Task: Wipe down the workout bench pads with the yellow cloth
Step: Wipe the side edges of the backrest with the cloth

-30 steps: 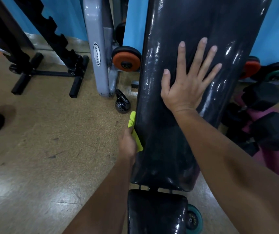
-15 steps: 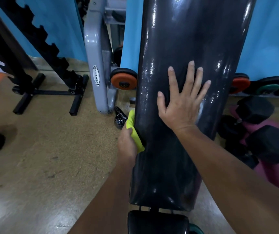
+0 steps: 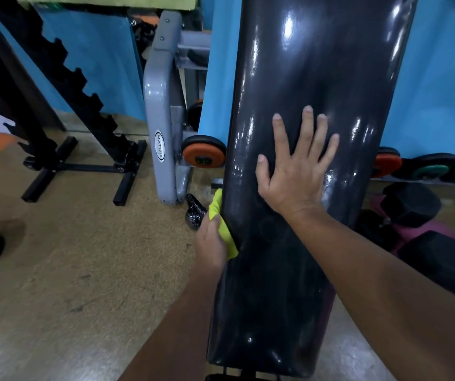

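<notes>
Head view: we find the long black pad (image 3: 303, 243) of the bench running away from us, glossy and streaked with reflections, its near end just below the forearms.

The right hand (image 3: 293, 174) lies flat on the pad's top face, palm down, fingers (image 3: 307, 127) spread and pointing away from us, gripping nothing. We judge this to be a bracing hold, steadying the pad against pressure from the other side. The right forearm comes in from the lower right, crossing the pad's right edge, wrist roughly straight.

The left hand (image 3: 211, 243) is closed on the yellow cloth (image 3: 222, 224), pressing it against the pad's left side edge. The cloth sits between that hand and the pad, part of it showing beyond the fingers and part beside the palm. We take this placement to mean the side edge is the surface being wiped. The left forearm rises from the lower middle, close along the pad's left flank; most of the fingers are hidden behind the cloth and edge.

Beyond the left hand, on the floor (image 3: 69, 270), stand a grey machine frame (image 3: 163, 127) and an orange weight plate (image 3: 203, 155). To the right of the right forearm lie black dumbbells (image 3: 438, 259).
</notes>
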{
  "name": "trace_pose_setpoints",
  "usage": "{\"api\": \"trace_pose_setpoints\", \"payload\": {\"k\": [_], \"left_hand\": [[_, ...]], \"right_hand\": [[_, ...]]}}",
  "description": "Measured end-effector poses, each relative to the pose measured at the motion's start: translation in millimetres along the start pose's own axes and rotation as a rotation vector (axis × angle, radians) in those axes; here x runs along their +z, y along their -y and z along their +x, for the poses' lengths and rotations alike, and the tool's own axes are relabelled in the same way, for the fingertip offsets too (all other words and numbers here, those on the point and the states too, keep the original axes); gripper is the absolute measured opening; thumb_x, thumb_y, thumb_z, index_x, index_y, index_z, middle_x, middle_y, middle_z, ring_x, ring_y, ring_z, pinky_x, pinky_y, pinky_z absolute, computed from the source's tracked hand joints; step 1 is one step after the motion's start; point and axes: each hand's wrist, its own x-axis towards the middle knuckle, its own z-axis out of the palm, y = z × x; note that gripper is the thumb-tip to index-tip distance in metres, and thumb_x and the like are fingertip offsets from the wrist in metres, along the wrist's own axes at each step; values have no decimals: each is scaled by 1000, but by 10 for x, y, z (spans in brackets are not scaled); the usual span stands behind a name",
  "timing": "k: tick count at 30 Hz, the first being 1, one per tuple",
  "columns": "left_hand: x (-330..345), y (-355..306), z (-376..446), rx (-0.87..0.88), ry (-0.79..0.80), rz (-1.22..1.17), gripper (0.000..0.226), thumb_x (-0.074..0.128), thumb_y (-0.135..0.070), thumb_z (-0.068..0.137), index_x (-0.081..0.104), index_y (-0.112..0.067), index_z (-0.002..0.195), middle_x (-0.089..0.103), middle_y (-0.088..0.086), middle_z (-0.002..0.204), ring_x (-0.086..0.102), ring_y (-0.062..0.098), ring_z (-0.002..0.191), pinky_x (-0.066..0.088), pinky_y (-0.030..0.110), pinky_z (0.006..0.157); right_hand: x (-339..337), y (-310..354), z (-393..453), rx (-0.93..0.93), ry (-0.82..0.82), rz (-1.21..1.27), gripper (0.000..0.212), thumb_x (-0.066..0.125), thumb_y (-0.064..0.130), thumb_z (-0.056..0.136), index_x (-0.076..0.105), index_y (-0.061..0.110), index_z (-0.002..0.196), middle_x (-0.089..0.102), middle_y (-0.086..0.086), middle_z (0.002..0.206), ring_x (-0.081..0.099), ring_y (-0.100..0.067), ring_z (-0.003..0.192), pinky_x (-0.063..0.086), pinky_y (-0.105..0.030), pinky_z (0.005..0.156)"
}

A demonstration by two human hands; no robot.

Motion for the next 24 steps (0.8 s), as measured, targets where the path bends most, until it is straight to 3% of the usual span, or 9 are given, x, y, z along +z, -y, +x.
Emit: {"api": "trace_pose_setpoints", "payload": {"k": [3,5,8,10,13,15,18,21,24], "left_hand": [[-76,133,44,-148,6,-18,52,53,-70,74,74,-34,104,71,5,128,66,31,122,46,57,116],[-50,-14,19,-194,10,-24,37,56,-62,86,73,-31,97,74,6,121,67,32,120,49,58,113],[73,-295,96,-144,-23,-52,26,55,-39,104,75,-23,105,74,6,117,67,33,120,48,55,114],[197,-546,158,-64,-6,-102,36,56,-42,97,77,-21,118,74,7,125,67,32,122,48,54,115],[330,-775,229,3,-3,-93,41,47,-32,108,69,-17,139,71,8,134,64,28,125,47,49,115],[320,-750,237,-19,-4,-72,39,46,-34,108,70,-18,135,71,9,131,65,29,122,48,50,114],[261,-626,302,-151,-21,-87,42,52,-47,98,73,-17,119,74,11,120,68,33,114,50,54,111],[269,-704,355,-158,-1,-52,50,54,-54,84,76,-18,111,76,11,116,69,34,111,51,56,110],[369,-977,342,-63,-3,-62,27,53,-42,100,72,-22,99,73,8,110,67,31,113,51,52,109]], "right_hand": [[-98,-93,272,-44,-60,20,62,51,48,91,46,24,149,37,-21,156,34,-42,142,24,-65,113],[-152,-131,498,-86,-29,31,65,48,48,93,39,24,153,24,-22,163,22,-43,150,12,-69,118],[-134,-97,609,-109,38,-6,70,39,49,98,21,25,161,4,-24,168,2,-45,155,4,-72,119],[-101,-87,580,-103,39,-20,70,36,49,100,16,25,162,2,-24,168,1,-45,155,4,-72,119],[-86,-102,580,-91,39,-19,70,35,49,100,14,26,163,3,-23,168,1,-44,155,4,-70,120],[-82,-100,582,-95,42,-17,70,34,49,100,14,26,163,2,-23,168,1,-44,155,3,-70,121],[-71,-95,574,-96,42,-7,70,35,49,99,14,27,163,3,-22,168,1,-43,155,3,-69,121],[-68,-97,570,-91,44,-6,70,35,49,100,14,26,163,3,-22,168,1,-43,155,3,-68,121],[-65,-98,560,-94,46,-11,70,35,49,100,14,26,163,3,-22,168,0,-42,156,4,-68,121]]}}
